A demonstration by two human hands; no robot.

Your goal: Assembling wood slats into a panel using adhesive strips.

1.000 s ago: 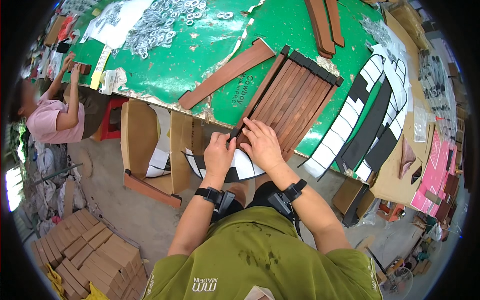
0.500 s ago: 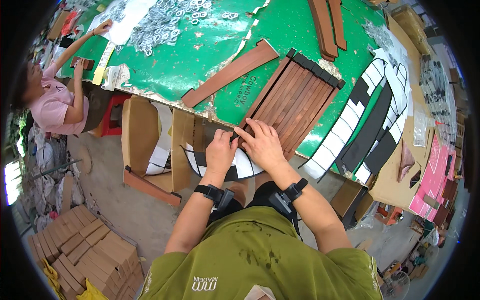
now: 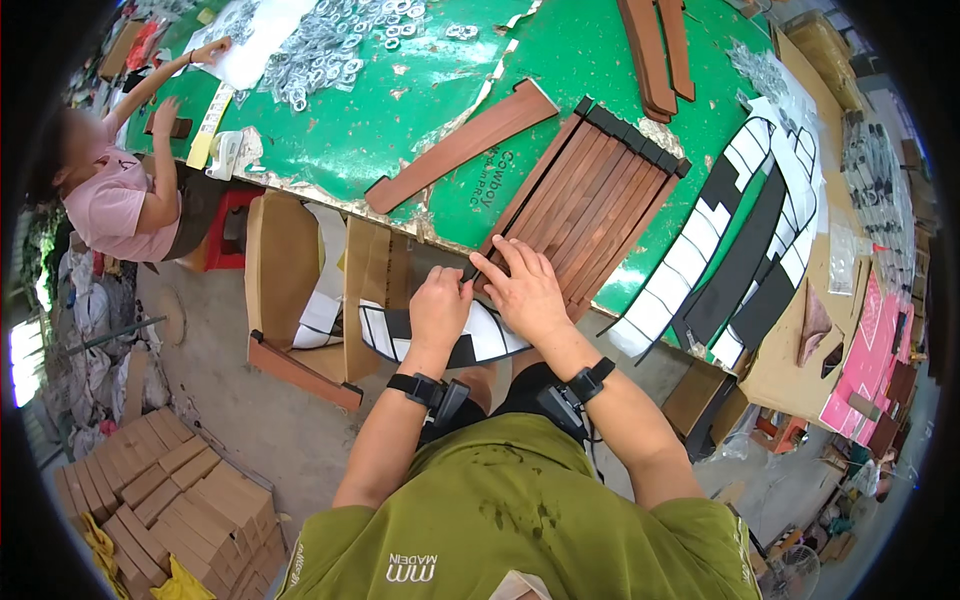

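Note:
A row of brown wooden slats (image 3: 592,205) with black far ends lies side by side at the table edge. At the near left corner of that row, my left hand (image 3: 440,310) is closed, thumb and fingers pinched at a small black piece (image 3: 469,272). My right hand (image 3: 526,290) lies on the slats with its fingers stretched and apart, the fingertips close to my left hand's. The near ends of the slats are partly hidden by my hands. A curved strip (image 3: 490,335) with black and white blocks hangs below my hands, over my lap.
A loose slat (image 3: 460,145) lies left of the row on the green table (image 3: 330,155). More black-and-white strips (image 3: 690,260) are to the right. Metal rings (image 3: 320,60) lie farther back. A person (image 3: 125,205) works at the left, beside an open cardboard box (image 3: 270,270).
The curved strip's left end has swung up and left, with more of it showing. My hands have barely moved. The person at the left has shifted slightly.

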